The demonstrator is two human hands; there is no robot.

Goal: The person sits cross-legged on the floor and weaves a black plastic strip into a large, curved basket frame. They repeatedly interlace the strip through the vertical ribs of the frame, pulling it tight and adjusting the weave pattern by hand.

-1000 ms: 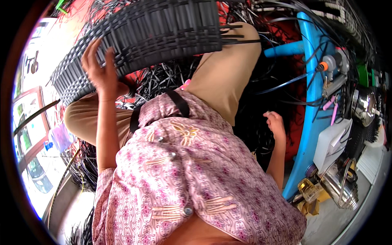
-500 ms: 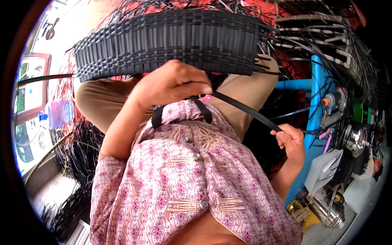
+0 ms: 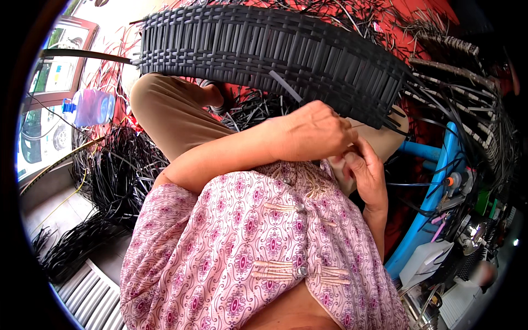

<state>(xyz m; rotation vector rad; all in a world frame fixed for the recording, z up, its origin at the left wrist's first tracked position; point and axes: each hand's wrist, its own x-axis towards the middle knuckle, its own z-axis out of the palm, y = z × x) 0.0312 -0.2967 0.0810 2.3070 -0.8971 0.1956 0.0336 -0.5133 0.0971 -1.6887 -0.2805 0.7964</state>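
Observation:
My left hand (image 3: 316,132) is closed, and a flat black strip (image 3: 285,86) sticks out from behind its knuckles, up and to the left. Right beside it, my right hand (image 3: 364,173) has its fingers curled in, thumb bent, near the left fingertips. What lies between the right fingers is hidden. Beyond both hands a long, curved panel of woven black strips (image 3: 264,52) rests across my knees, tilted down toward the right. Loose strip ends poke out at its right end, and one long strip (image 3: 88,53) trails off its left end.
Heaps of loose black strips (image 3: 118,170) lie at the left, near a clear bottle with a blue cap (image 3: 93,107). A blue frame (image 3: 448,148) stands on the right, beside assorted tools and containers. Behind it sits a dark woven rack-like piece (image 3: 467,93). Red floor (image 3: 415,49) shows beyond the panel.
My left hand has moved right and met my right hand; before, the strip was stretched between them. The view has shifted, and the panel now slopes down to the right.

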